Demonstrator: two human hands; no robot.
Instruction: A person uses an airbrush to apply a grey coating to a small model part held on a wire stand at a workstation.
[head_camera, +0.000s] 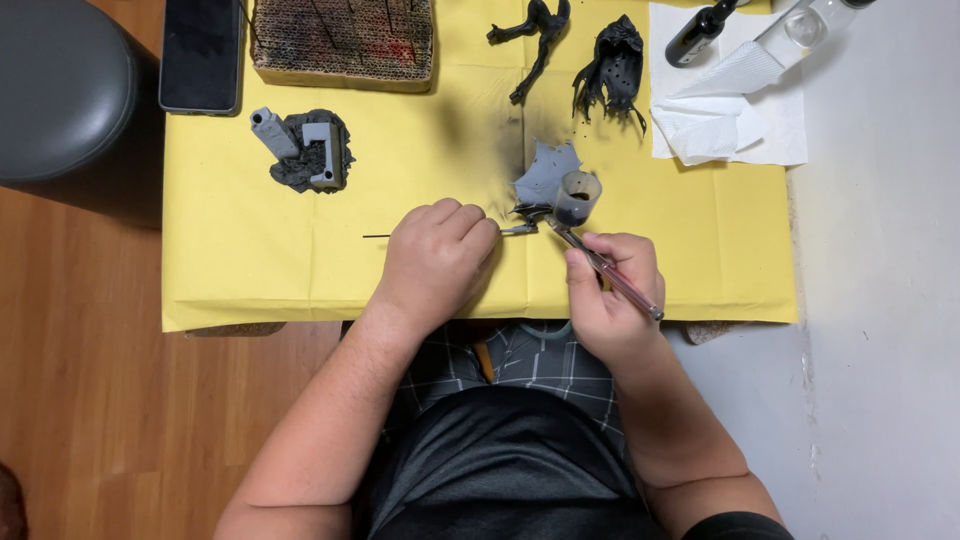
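Yellow paper sheet (300, 250) spread under both hands. Cardboard block (343, 40) seen well beyond left hand; grey model base (310, 150) nearer, beyond it. White paper towel (725, 110) laid beyond right hand. Left hand (435, 260) curled shut, thin rod (378, 236) pinched, small grey winged part (545, 180) carried at rod's tip, just beyond knuckles. Airbrush (600, 262) gripped pen-like in right hand (610, 295), cup end beside part.

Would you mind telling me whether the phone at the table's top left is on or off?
Off, apparently: the phone lies flat on the yellow paper, its screen uniformly dark.
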